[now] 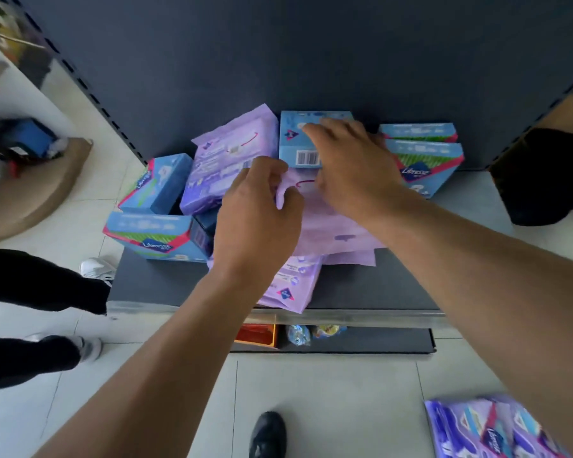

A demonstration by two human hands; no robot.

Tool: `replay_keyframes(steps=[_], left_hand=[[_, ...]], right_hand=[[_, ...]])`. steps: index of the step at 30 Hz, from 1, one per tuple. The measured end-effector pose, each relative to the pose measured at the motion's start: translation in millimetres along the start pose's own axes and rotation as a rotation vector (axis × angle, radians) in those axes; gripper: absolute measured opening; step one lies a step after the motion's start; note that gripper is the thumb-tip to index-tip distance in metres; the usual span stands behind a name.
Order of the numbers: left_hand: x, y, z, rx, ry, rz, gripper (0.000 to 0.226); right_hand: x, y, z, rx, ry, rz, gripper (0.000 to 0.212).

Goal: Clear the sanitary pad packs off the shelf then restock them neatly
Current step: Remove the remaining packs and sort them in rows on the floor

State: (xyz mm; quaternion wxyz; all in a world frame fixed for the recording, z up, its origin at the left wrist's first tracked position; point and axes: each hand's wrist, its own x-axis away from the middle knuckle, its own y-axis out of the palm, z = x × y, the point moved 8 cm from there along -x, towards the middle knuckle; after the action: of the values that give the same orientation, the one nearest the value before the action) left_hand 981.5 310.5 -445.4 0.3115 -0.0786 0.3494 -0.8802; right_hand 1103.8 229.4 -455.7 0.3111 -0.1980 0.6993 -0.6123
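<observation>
Pinching a lilac pack, left fingers curl beside spread right fingers touching Libresse boxes.

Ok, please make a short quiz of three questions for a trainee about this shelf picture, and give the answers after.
1. True or false: the shelf is already cleared of packs.
2. What does the left hand pinch? A) a blue box B) a soft purple pack C) nothing
3. Fill in: the right hand reaches over the upright blue box printed with a ____.

Key: 1. False, blue boxes and purple packs lie there in disorder. 2. B, the purple pack. 3. Barcode.
</observation>
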Motion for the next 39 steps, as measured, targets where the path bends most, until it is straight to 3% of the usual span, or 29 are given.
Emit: replay_keyframes(steps=[4, 7, 10, 12, 17, 21, 26, 29, 31, 35, 39], left_hand=[[-3.6, -4.9, -2.3, 0.031, 0.024, -0.009, 0.028], [-0.2, -11.5, 3.2, 0.084, 0.08, 0.006, 0.042], [9.1, -5.5, 22.1, 0.181, 0.192, -0.071, 0.065], [18.5, 5.5, 36.7, 0.249, 0.22, -0.156, 0.067], [51.8, 46.2, 79.2, 0.398, 0.209, -0.386, 0.052], [91.7, 95.4, 102.3, 0.534, -0.019, -0.579, 0.025], [161.2, 174.5, 110.0, 0.577, -0.295, -0.84, 0.014], [218.8, 222.8, 126.2, 0.612, -0.373, -0.914, 0.035], [255.7, 251.7, 135.1, 0.58, -0.375, -0.943, 0.035], [316.3, 300.4, 145.9, 0.453, -0.356, -0.971, 0.033], [384.8, 342.5, 157.8, 0.37, -0.352, -1.152, 0.032]], right_hand=[[15.5, -26.2, 4.9, -0.016, -0.037, 0.23, 0.055], [51.4, -60.7, 19.9, -0.282, -0.007, 0.367, 0.055], [94.3, -74.9, 41.6, -0.777, 0.154, 0.277, 0.046], [122.3, -82.0, 53.3, -1.04, 0.239, 0.267, 0.043], [180.3, -97.1, 93.4, -1.33, 0.397, 0.288, 0.034], [238.8, -73.8, 143.8, -1.668, 0.665, 0.105, 0.023], [337.7, -28.0, 189.8, -1.709, 1.019, -0.072, 0.054], [410.4, -19.9, 214.0, -1.735, 1.2, 0.097, 0.035], [460.4, -12.7, 223.2, -1.77, 1.321, 0.239, 0.017], [556.4, 2.9, 229.3, -1.667, 1.514, 0.297, 0.021], [650.9, 13.0, 228.8, -1.589, 1.714, 0.359, 0.023]])
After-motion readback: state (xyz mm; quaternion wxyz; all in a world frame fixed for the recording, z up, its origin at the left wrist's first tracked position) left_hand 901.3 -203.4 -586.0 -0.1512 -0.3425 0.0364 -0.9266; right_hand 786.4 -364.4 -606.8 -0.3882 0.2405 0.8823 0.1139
